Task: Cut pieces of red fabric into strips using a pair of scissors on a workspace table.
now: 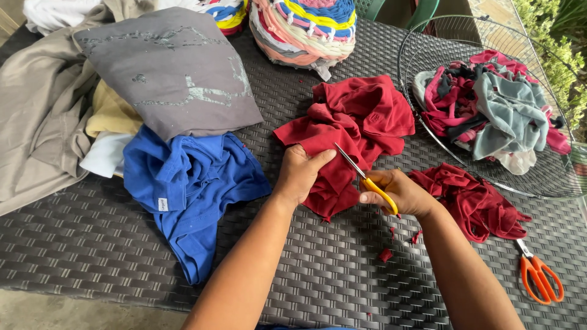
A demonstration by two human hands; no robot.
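Here, yellow-handled scissors (367,178) in right hand (400,192), blades up-left into red cloth (354,131) gripped by left hand (301,174).

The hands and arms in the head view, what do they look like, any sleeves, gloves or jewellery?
Both are bare. The left hand and right hand wear no gloves, and no rings, watch or bracelets show on the fingers or wrists. The forearms are uncovered as far as the bottom edge of the picture, with no sleeve in sight. No markings or bandages are visible.
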